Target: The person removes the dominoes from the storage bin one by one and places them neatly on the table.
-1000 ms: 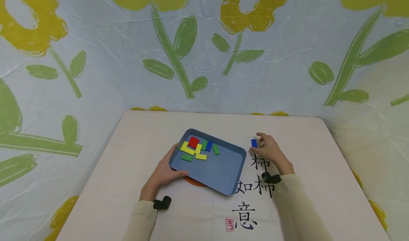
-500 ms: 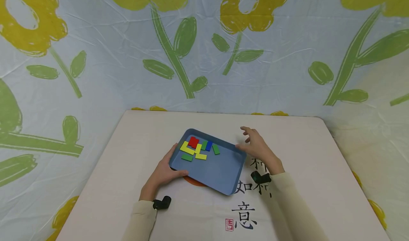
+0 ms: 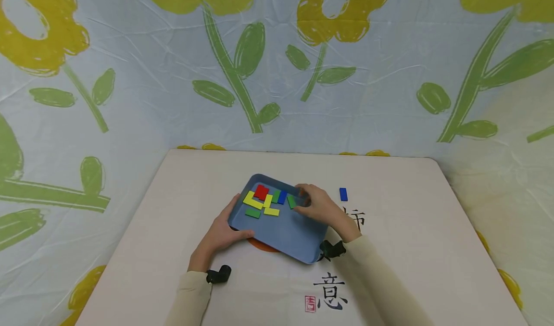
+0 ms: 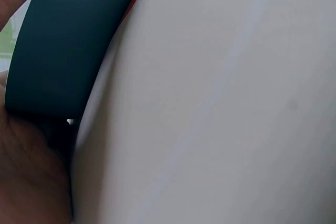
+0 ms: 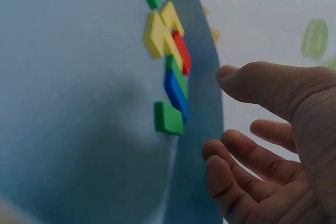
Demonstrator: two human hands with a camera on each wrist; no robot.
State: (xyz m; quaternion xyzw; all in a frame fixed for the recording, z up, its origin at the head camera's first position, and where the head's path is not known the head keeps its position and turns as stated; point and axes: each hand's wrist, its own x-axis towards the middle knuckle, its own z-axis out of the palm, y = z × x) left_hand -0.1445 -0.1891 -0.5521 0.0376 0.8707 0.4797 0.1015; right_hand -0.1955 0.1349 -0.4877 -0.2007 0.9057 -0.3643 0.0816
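A blue-grey tray (image 3: 281, 234) lies at an angle on the table, with its left corner in my left hand (image 3: 222, 230); the thumb is along the front rim. Its dark outer wall (image 4: 63, 51) shows close to the palm in the left wrist view. My right hand (image 3: 322, 208) is over the tray's right part, fingers apart and holding nothing. Nearest to it is a green block (image 3: 291, 201). Left of that lie a blue block (image 3: 282, 197), red pieces (image 3: 261, 192), yellow pieces (image 3: 271, 211) and another green block (image 3: 253, 213).
One blue block (image 3: 343, 194) lies on the bare table (image 3: 402, 210), right of the tray. Black brush characters (image 3: 331, 292) and a red seal mark are on the table surface. A flowered cloth (image 3: 173, 100) hangs behind and at the sides.
My right hand has moved left from beside the lone blue block to over the tray. That block stays on the table. The left hand and tray have not visibly moved.
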